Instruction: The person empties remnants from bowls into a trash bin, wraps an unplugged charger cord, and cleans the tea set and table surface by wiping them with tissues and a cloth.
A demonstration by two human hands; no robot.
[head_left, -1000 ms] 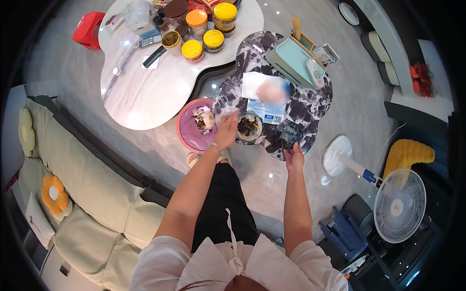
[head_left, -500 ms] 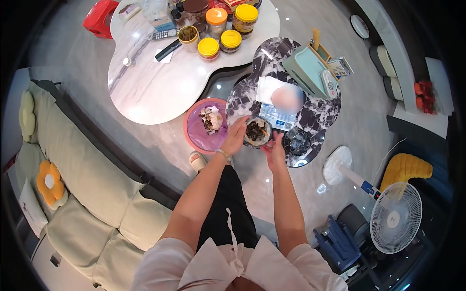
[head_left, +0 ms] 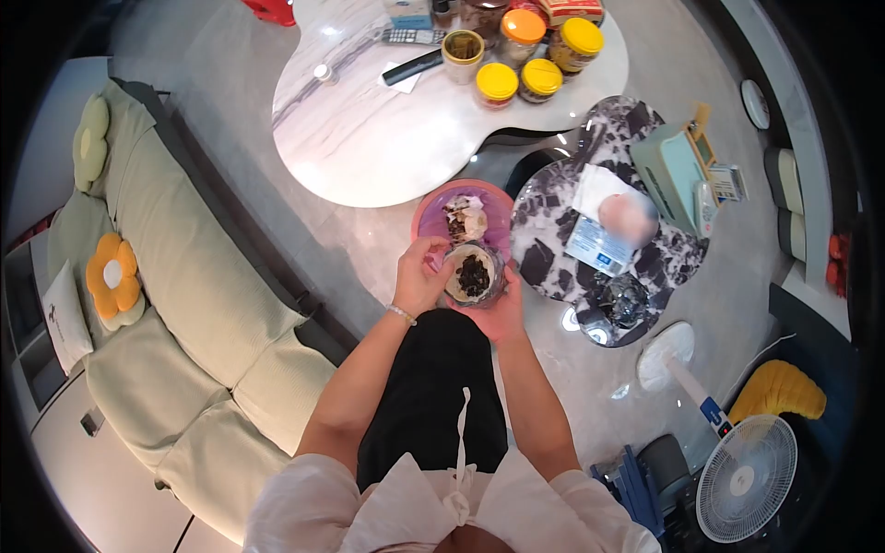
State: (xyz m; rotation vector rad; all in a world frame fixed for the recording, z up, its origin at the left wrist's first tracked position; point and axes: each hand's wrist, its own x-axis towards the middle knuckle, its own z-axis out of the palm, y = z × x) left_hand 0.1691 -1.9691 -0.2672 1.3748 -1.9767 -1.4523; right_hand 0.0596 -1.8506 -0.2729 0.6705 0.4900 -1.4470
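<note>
Head view: person's right hand [head_left: 501, 309] is clamped on the round clear container [head_left: 475, 274] with a pale inner wall and dark, leafy-looking contents. Hand sits round its right and lower side. Left hand [head_left: 424, 274] is at the container's left rim, fingers bent; can't tell whether that grip is closed on the rim or on anything small. Beaded bracelet [head_left: 402, 315] on the left wrist.

Container is in front of the person, above the black trousers [head_left: 433, 387], near side of the round pink basin [head_left: 508, 205] with a purple liner. It overlaps the basin edge in this view; can't tell if they touch. Basin holds a heap of pale and dark scraps [head_left: 466, 219].

Right of the basin: black-and-white marble-pattern worktop [head_left: 544, 207]. On it: white paper sheet [head_left: 592, 189], blue-and-white printed packet [head_left: 599, 247], blurred pinkish round patch [head_left: 629, 217] next to both, dark see-through glossy item [head_left: 623, 301] near the close edge. Pale green box [head_left: 666, 175] toward the far right, white remote [head_left: 705, 210] at its right side.

Beyond the basin: white veined worktop [head_left: 369, 138]. Carries clear jars with yellow lids [head_left: 498, 83], clear jar with an orange lid [head_left: 523, 28], open jar with a gold-coloured rim [head_left: 463, 53], long black object [head_left: 412, 67] partly over a white square sheet, grey remote [head_left: 413, 37], small white cylinder [head_left: 324, 73].

Left: beige sofa [head_left: 203, 230], orange flower cushion [head_left: 112, 276]. Lower right: white standing fan [head_left: 745, 479].
</note>
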